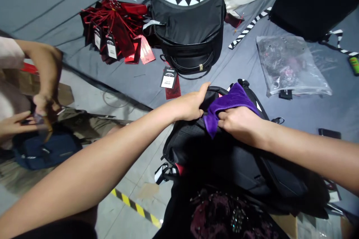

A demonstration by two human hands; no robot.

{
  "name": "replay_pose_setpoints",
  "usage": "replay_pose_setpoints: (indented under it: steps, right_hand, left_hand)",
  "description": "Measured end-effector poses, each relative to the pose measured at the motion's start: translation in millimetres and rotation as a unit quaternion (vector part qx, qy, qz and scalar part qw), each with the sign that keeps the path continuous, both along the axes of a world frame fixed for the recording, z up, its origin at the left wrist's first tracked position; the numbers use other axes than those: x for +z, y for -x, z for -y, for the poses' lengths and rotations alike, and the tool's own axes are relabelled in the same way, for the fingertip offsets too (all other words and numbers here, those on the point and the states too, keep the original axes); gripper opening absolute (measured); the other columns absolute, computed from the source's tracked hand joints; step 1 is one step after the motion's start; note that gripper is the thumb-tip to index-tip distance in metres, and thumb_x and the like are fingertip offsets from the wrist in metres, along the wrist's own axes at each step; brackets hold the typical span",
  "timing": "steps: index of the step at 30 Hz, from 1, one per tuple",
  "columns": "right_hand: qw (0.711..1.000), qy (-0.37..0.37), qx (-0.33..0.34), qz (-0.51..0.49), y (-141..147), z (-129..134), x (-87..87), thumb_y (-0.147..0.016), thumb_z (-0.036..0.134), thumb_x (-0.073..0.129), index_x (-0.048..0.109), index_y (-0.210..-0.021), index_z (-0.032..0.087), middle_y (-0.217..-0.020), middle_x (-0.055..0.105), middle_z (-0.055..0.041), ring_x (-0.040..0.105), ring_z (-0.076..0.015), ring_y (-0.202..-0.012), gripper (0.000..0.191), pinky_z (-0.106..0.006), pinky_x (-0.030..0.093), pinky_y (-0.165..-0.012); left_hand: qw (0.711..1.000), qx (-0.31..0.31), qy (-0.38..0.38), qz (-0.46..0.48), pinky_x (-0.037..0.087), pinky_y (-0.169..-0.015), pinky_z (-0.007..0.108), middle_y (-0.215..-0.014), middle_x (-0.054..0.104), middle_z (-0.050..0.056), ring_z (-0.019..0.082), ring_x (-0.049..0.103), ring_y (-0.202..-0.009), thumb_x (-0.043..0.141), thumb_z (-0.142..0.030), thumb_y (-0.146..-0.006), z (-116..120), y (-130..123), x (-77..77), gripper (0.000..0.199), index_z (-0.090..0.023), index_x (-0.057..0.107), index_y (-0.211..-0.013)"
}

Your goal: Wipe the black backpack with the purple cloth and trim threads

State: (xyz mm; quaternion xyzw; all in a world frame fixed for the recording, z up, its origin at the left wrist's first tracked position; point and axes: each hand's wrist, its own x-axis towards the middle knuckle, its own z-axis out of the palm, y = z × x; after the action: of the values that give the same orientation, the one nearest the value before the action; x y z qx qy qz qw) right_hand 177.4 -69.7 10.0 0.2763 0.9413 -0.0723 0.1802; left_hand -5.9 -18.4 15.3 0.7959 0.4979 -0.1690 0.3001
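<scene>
A black backpack (218, 157) lies at the table's edge, across the front of my body. My left hand (192, 104) grips the rim near its top, fingers curled over the edge and thumb raised. In my right hand (235, 121) is a purple cloth (234, 99), bunched under closed fingers against the bag's top. One corner of the cloth hangs down between my two hands. The fingertips of my left hand are partly hidden by the bag.
Beyond lies a backpack with a white-toothed pattern (190, 18), beside a pile of red and black tags (114, 33). A clear plastic bag (291, 67) and another black bag (314, 3) are at right. At left, a person handles a blue bag (47, 149).
</scene>
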Motion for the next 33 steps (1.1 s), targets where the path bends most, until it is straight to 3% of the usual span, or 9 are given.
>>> replay_pose_setpoints:
  steps: [4,10,13,16,20,23,28,33]
  right_hand:
    - [0.993,-0.032,-0.083,0.078,-17.3,11.9,10.8,-0.072,-0.002,0.05,0.068,-0.072,0.013,-0.076,0.068,-0.0115,0.061,-0.0221,-0.072,0.024,-0.034,0.042,-0.068]
    - [0.983,0.116,-0.103,-0.103,3.0,5.3,16.7,-0.083,0.007,0.047,0.068,-0.096,0.017,-0.099,0.072,-0.0058,0.064,-0.015,-0.088,0.027,-0.025,0.045,-0.074]
    - [0.981,0.091,-0.16,-0.063,0.6,12.1,14.2,-0.093,0.018,0.042,0.068,-0.09,0.017,-0.09,0.072,-0.0076,0.065,-0.0168,-0.08,0.026,-0.028,0.044,-0.07]
    - [0.976,0.047,-0.214,-0.009,-8.1,22.0,14.4,-0.099,0.029,0.033,0.067,-0.078,0.016,-0.077,0.07,-0.0096,0.065,-0.0204,-0.072,0.042,-0.031,0.042,-0.066]
    - [0.967,0.128,-0.195,-0.104,-2.5,26.1,9.6,-0.099,0.032,0.039,0.063,-0.104,0.014,-0.097,0.071,-0.0104,0.067,-0.0214,-0.087,0.031,-0.03,0.044,-0.072]
    - [0.961,0.143,-0.181,-0.155,2.4,26.7,0.5,-0.096,0.047,0.047,0.054,-0.121,0.011,-0.112,0.068,-0.0146,0.066,-0.0245,-0.098,0.044,-0.031,0.046,-0.076]
    - [0.965,0.066,-0.252,-0.023,-4.1,29.2,-2.2,-0.098,0.054,0.037,0.065,-0.102,0.013,-0.089,0.072,-0.0142,0.069,-0.0282,-0.087,0.05,-0.034,0.045,-0.071]
    - [0.966,0.109,-0.203,-0.12,-3.7,29.4,-1.8,-0.094,0.059,0.045,0.058,-0.118,0.015,-0.108,0.07,-0.0124,0.068,-0.0255,-0.096,0.052,-0.031,0.046,-0.073]
  left_hand:
    - [1.0,-0.004,-0.004,0.009,0.049,-0.084,0.029,-0.131,0.059,0.017,0.025,0.064,-0.108,0.056,-0.021,-0.082,5.2,-6.8,3.0,0.096,-0.019,-0.009,-0.152]
    - [0.999,-0.002,-0.003,0.046,0.049,-0.085,0.031,-0.132,0.058,0.02,0.028,0.062,-0.112,0.056,-0.022,-0.081,5.4,-8.3,0.1,0.097,-0.014,-0.008,-0.153]
    - [0.999,-0.005,-0.003,0.033,0.048,-0.088,0.031,-0.133,0.057,0.02,0.027,0.061,-0.115,0.055,-0.022,-0.083,5.6,-8.1,0.5,0.097,-0.013,-0.011,-0.153]
    - [1.0,-0.005,-0.012,0.016,0.048,-0.088,0.03,-0.132,0.059,0.019,0.026,0.061,-0.114,0.055,-0.02,-0.083,6.7,-9.4,1.2,0.096,-0.015,-0.011,-0.153]
    - [1.0,-0.005,-0.02,0.022,0.049,-0.08,0.028,-0.122,0.064,0.018,0.025,0.065,-0.103,0.056,-0.022,-0.082,6.8,-8.9,-2.0,0.096,-0.013,-0.008,-0.153]
    - [0.999,0.001,-0.022,0.031,0.049,-0.076,0.027,-0.117,0.066,0.017,0.024,0.067,-0.097,0.056,-0.022,-0.081,5.8,-7.4,-4.8,0.095,-0.014,-0.006,-0.153]
    - [0.999,0.008,-0.034,0.017,0.049,-0.08,0.029,-0.12,0.065,0.018,0.025,0.066,-0.1,0.056,-0.018,-0.079,6.6,-10.9,-4.0,0.096,-0.014,-0.006,-0.154]
    - [0.999,0.012,-0.034,0.012,0.049,-0.074,0.027,-0.118,0.066,0.017,0.025,0.067,-0.098,0.055,-0.011,-0.074,8.5,-9.9,-6.0,0.1,-0.017,-0.005,-0.154]
